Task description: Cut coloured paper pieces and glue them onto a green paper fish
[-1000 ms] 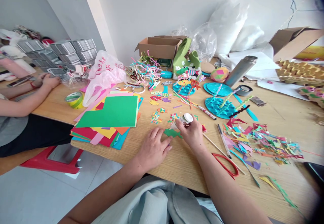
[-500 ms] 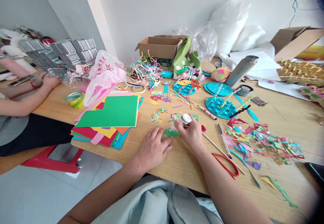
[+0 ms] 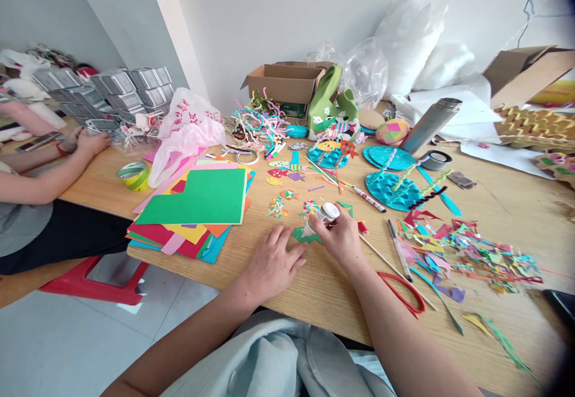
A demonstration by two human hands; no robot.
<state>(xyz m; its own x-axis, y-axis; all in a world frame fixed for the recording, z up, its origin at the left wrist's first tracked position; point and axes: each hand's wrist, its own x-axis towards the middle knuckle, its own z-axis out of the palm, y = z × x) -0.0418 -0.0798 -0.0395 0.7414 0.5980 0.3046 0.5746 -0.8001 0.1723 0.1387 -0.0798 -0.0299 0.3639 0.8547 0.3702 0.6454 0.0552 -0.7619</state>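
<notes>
My right hand [image 3: 340, 239] is wrapped round a small white glue bottle [image 3: 328, 212], tilted with its nozzle down on a green paper piece [image 3: 305, 235]. My left hand [image 3: 275, 260] lies on the wooden table beside that piece, fingers spread, its fingertips near the paper's left edge. Just beyond the hands are two small piles of coloured paper bits [image 3: 277, 208] and a paper fish with a patterned body [image 3: 289, 194]. More paper fish [image 3: 296, 176] lie farther back.
Coloured paper sheets [image 3: 197, 196] are stacked at the left. Red-handled scissors [image 3: 404, 295], a pen [image 3: 399, 250] and paper scraps [image 3: 471, 250] lie at the right. A metal flask [image 3: 431, 124] stands behind blue discs [image 3: 390, 190]. Another person's hands [image 3: 87, 142] rest at the far left.
The bottle's nozzle has moved very slightly over the green paper. My left hand stays in place, and the view has shifted a little.
</notes>
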